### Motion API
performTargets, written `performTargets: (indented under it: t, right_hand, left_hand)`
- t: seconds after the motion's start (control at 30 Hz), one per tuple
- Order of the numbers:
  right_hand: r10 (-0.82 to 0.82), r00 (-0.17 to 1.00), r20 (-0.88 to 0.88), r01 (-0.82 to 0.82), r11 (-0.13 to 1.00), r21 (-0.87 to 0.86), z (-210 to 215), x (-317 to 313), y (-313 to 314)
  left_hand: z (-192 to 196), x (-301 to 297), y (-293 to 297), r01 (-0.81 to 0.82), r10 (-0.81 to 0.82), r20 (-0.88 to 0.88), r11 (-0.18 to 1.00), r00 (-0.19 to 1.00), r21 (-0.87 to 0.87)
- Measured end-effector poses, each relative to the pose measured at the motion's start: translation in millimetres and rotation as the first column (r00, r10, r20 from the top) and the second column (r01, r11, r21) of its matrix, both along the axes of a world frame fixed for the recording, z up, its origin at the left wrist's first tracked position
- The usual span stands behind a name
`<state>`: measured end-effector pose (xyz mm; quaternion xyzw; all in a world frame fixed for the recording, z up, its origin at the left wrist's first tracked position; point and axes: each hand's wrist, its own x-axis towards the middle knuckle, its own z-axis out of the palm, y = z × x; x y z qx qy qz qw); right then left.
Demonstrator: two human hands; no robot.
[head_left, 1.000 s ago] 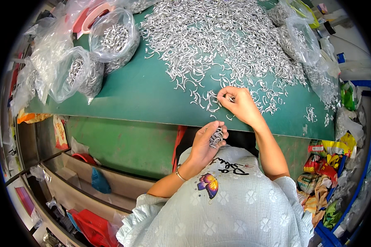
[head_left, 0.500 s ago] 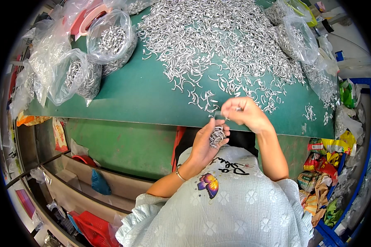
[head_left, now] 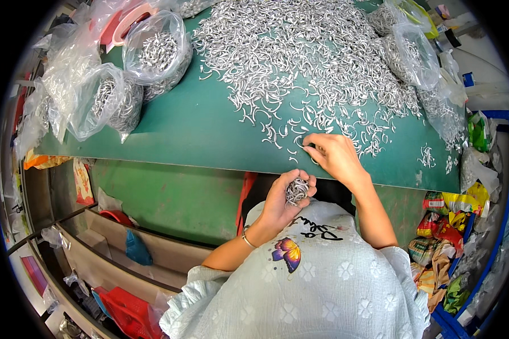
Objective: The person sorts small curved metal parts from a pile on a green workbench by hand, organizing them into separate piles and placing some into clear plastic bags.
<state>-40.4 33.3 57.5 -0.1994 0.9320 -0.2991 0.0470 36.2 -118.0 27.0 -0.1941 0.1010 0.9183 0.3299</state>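
My left hand (head_left: pixel 278 199) is cupped, palm up, just off the table's near edge. Its fingers curl round a handful of small curved silver metal pieces (head_left: pixel 297 191). Up and to the right, my right hand (head_left: pixel 335 156) hangs low over the green table (head_left: pixel 192 127), thumb and forefinger bent toward each other. A few loose curved pieces lie by its fingertips; whether one sits in the pinch is too small to tell. Beyond, a broad pile of the same pieces (head_left: pixel 300 51) spreads across the table's far side.
Clear plastic bags of metal pieces stand at the left, one upright and open (head_left: pixel 158 53). Another filled bag (head_left: pixel 410 53) leans at the right of the pile. Coloured packets (head_left: pixel 441 220) fill a blue-framed rack at lower right. A red basket (head_left: pixel 127 311) is at lower left.
My right hand has come away from above the left hand and lowered toward the loose pieces on the table. The left hand still cups its handful, nearly in place.
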Motion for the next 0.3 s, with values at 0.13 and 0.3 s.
performTargets:
  t: [0.13, 0.3]
  right_hand:
    - [-0.011, 1.000, 0.011, 0.011, 1.000, 0.004, 2.8, 1.7, -1.2]
    - [-0.020, 1.000, 0.008, 0.020, 1.000, 0.001, -3.4, -1.1, -0.3]
  left_hand:
    - [-1.3, 0.8, 1.2, 0.005, -0.005, -0.008, 0.999, 1.000, -0.035]
    - [-0.6, 0.8, 2.3, -0.037, 0.038, 0.009, 0.997, 0.999, -0.061]
